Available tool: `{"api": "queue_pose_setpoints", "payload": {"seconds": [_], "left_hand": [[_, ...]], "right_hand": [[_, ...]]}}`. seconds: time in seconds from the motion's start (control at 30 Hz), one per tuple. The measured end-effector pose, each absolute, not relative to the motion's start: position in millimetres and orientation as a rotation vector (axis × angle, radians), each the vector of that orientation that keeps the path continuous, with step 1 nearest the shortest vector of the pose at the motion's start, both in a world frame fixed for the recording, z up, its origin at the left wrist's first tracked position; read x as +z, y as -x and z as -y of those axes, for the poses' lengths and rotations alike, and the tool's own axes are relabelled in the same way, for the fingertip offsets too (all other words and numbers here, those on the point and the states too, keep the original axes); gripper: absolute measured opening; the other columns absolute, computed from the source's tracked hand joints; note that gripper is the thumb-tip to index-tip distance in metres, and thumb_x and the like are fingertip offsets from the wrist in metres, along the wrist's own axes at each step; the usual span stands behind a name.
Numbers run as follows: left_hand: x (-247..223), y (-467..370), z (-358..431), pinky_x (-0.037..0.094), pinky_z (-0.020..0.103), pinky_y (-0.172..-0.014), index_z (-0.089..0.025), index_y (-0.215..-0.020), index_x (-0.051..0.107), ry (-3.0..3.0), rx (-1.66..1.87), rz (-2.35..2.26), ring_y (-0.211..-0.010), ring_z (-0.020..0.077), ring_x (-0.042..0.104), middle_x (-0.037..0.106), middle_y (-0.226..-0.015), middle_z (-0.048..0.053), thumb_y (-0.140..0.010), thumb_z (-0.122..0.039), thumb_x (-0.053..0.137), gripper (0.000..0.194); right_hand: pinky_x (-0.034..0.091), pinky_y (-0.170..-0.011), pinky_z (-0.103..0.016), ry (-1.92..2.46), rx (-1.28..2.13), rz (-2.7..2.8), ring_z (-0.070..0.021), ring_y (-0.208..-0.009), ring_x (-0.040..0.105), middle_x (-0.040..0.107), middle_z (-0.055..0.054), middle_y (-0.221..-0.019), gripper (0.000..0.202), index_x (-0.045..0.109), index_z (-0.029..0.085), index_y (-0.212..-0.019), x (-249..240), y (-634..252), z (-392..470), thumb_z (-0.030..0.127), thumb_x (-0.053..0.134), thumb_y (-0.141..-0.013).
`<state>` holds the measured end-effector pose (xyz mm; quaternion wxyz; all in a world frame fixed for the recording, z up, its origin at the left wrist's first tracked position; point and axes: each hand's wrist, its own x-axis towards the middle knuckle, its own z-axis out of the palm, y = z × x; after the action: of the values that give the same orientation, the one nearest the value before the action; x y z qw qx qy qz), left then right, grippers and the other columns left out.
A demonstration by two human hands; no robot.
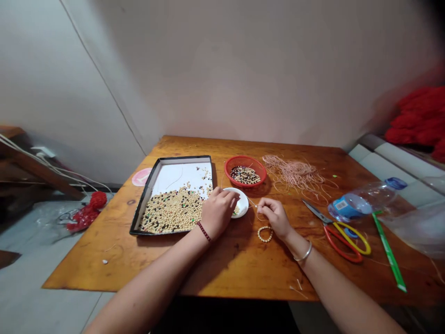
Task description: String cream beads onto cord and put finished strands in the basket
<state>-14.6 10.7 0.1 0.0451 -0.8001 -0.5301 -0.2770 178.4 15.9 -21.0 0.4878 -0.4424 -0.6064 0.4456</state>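
My left hand (219, 209) is closed in a pinch beside a small white dish (244, 204), partly covering it. A thin pale string (251, 203) runs from its fingertips to my right hand (273, 215), whose thumb and fingers are also closed on it. A tiny white piece shows on the string by the right fingertips; I cannot make out what it is. Just below my right hand, a ring of pale beads (264, 234) lies on the wood. In the dish are a few small yellowish and green bits, mostly hidden by the left hand.
A black-edged tray (134, 221) of mixed beads sits left, a red basket (261, 179) of beads behind. To the right are tangled pink cord (295, 172), scissors (342, 236), a plastic bottle (365, 199) and a green strip (389, 255). The wooden table (104, 273) meets a wall.
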Motion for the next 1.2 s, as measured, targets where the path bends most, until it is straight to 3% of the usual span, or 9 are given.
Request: {"api": "queue_pose_setpoints", "payload": {"seconds": [0.23,0.47,0.7,1.2], "left_hand": [[-3.7,19.0,-17.4,0.045,0.029,-0.071,-0.024,-0.092,0.066,2.539,-1.3,1.738,-0.082,0.0172,0.057,0.07,-0.087,-0.001,-0.087,-0.028,0.059,0.009],[-0.6,14.9,-22.7,0.05,0.025,-0.07,-0.02,-0.1,0.065,2.697,-1.666,1.724,-0.081,0.0134,0.065,0.07,-0.095,0.003,-0.084,-0.03,0.064,0.018],[0.8,14.6,-20.9,0.049,0.029,-0.073,-0.022,-0.092,0.068,2.672,-1.595,1.632,-0.08,0.0145,0.062,0.071,-0.088,0.002,-0.084,-0.031,0.064,0.012],[-3.3,15.4,-23.2,0.049,0.027,-0.07,-0.021,-0.086,0.069,2.679,-1.613,1.617,-0.078,0.0147,0.062,0.07,-0.084,0.002,-0.082,-0.036,0.066,0.016]], "right_hand": [[0.027,-0.049,-0.024,1.039,1.102,1.461,-0.0098,-0.05,0.035,0.043,0.004,-0.051,0.017,0.051,0.018,-0.056,-23.1,-181.4,-16.8,0.025,0.055,-0.071],[0.029,-0.049,-0.024,1.016,1.117,1.494,-0.0102,-0.05,0.037,0.045,0.003,-0.051,0.016,0.051,0.018,-0.055,-12.9,-176.6,-8.3,0.026,0.054,-0.068],[0.033,-0.051,-0.024,1.026,1.109,1.513,-0.0118,-0.053,0.042,0.049,0.001,-0.052,0.015,0.051,0.018,-0.053,-9.3,-175.3,-9.6,0.026,0.054,-0.066],[0.025,-0.047,-0.024,1.0,1.169,1.473,-0.0088,-0.047,0.031,0.041,0.004,-0.049,0.016,0.051,0.018,-0.053,-13.4,-175.3,-10.3,0.027,0.055,-0.065]]}}
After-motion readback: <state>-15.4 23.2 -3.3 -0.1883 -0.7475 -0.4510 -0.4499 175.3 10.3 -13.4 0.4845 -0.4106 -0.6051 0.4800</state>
